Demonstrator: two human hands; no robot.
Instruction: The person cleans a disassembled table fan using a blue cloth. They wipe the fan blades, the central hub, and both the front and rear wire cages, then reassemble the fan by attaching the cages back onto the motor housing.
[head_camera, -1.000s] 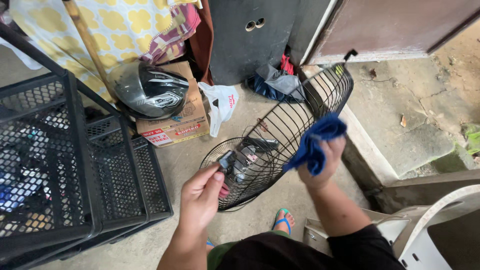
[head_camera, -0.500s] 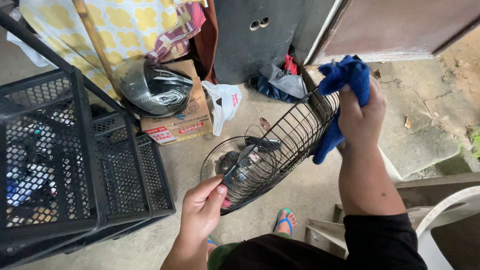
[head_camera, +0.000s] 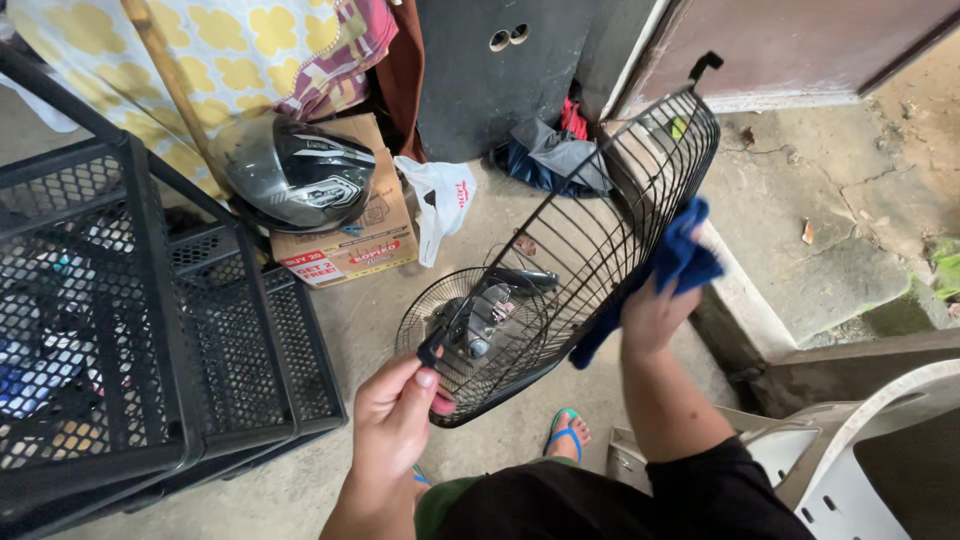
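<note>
A black wire fan grille (head_camera: 590, 230) is held up at a tilt in front of me, its far rim near the doorstep. My left hand (head_camera: 398, 415) pinches its near rim between thumb and fingers. My right hand (head_camera: 652, 312) grips a blue cloth (head_camera: 680, 262) and presses it against the grille's right side. Behind the grille, on the concrete floor, lies a second round fan guard with the fan's motor part (head_camera: 480, 325) seen through the wires.
A black mesh rack (head_camera: 130, 320) fills the left. A dark helmet (head_camera: 295, 175) rests on a cardboard box (head_camera: 345, 245) with a white plastic bag (head_camera: 438, 205) beside it. A white plastic chair (head_camera: 850, 450) stands at lower right. My foot in a blue sandal (head_camera: 566, 432) shows below.
My right hand with the blue cloth has come down from the grille's far top rim to its right side. The grille now stands more upright. The left hand keeps its hold.
</note>
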